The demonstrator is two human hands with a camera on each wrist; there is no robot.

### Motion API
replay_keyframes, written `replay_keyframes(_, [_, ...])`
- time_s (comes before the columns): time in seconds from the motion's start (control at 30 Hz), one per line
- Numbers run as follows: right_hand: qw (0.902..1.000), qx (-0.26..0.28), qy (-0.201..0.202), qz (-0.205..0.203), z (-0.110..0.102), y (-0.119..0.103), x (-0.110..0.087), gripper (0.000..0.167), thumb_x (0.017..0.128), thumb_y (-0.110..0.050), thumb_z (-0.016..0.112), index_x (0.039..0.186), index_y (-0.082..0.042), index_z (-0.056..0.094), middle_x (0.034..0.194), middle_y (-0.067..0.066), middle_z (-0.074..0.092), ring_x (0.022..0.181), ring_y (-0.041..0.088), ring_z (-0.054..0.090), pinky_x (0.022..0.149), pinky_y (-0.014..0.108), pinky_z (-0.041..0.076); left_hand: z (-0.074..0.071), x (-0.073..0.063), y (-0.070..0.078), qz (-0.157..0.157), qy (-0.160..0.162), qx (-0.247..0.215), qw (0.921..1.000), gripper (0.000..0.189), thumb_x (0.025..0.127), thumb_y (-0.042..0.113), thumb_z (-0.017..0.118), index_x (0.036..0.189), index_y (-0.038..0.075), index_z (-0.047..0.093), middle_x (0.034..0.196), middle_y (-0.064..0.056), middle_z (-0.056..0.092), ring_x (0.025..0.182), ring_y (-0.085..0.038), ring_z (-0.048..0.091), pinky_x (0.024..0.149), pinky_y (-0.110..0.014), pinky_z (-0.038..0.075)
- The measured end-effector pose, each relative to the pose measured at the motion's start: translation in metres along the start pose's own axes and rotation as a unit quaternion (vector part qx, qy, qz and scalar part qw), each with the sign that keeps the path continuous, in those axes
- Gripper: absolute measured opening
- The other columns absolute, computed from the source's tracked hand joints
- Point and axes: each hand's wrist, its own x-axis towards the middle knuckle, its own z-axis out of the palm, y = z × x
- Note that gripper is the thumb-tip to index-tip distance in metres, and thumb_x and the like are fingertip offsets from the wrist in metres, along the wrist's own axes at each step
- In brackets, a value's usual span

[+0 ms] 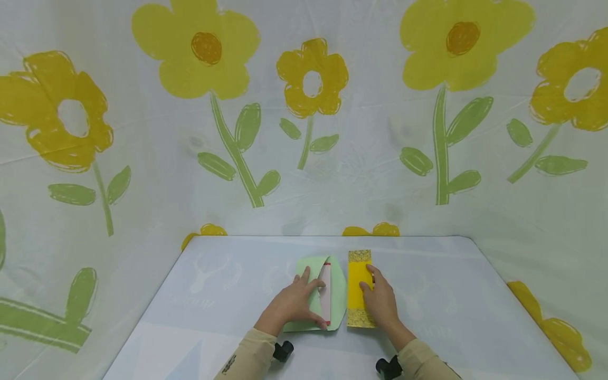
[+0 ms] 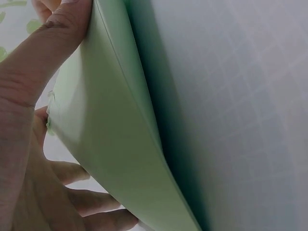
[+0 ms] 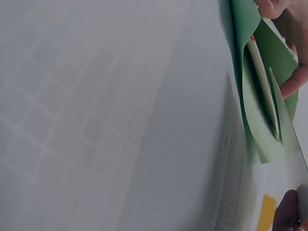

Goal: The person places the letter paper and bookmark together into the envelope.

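My left hand (image 1: 294,301) holds a pale green envelope (image 1: 338,296) over the table, fingers spread across its face. The thumb lies at the lower edge. Inside the envelope's gaping opening is a whitish paper piece with red ends (image 1: 326,298). Close up in the left wrist view, the thumb presses one side of the envelope (image 2: 110,130) and other fingers stretch behind it. Just right of the envelope, my right hand (image 1: 382,303) pinches the right side of a yellow card (image 1: 356,287) with speckled gold bands at both ends. Part of its grip is hidden.
A pale table (image 1: 442,295) with faint printed patterns lies under both hands. Behind and around it hangs a white cloth (image 1: 361,158) printed with yellow flowers. Black devices (image 1: 283,351) are strapped at both sleeved wrists.
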Motion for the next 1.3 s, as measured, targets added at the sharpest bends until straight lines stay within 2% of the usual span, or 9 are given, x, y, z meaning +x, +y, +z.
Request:
replay_keyframes(0.33, [1.0000,0.002,0.000,-0.006,0.007,-0.005,0.002,0.057,0.099,-0.011,0.064,0.152,-0.005,0.042,0.126,0.022,0.061,0.089,0.026,0.057,0.076,0.039,0.049,0.001,0.000,-0.002,0.006,0.006,0.003,1.0000,0.101,0.052,0.075,0.087,0.139,0.038,0.052,0.168,-0.017,0.018,0.145,-0.052,0.031,0.100,-0.064,0.047])
replay_keyframes(0.83, [0.9997,0.020,-0.012,-0.009,0.015,-0.014,-0.002,0.059,0.098,-0.012,0.067,0.152,-0.006,0.042,0.121,0.020,0.060,0.079,0.021,0.052,0.066,0.030,0.044,0.002,0.001,-0.002,0.003,0.004,0.006,1.0000,0.100,0.052,0.075,0.086,0.139,0.039,0.053,0.168,-0.017,0.017,0.145,-0.053,0.031,0.099,-0.065,0.046])
replay_keyframes(1.3, [0.9997,0.018,-0.018,-0.007,0.023,-0.016,-0.003,0.060,0.098,-0.013,0.068,0.152,-0.007,0.041,0.120,0.019,0.061,0.078,0.020,0.052,0.066,0.030,0.045,0.001,0.001,0.001,-0.004,0.002,0.011,0.9999,0.097,0.054,0.073,0.087,0.138,0.037,0.054,0.168,-0.018,0.019,0.144,-0.053,0.032,0.100,-0.064,0.046])
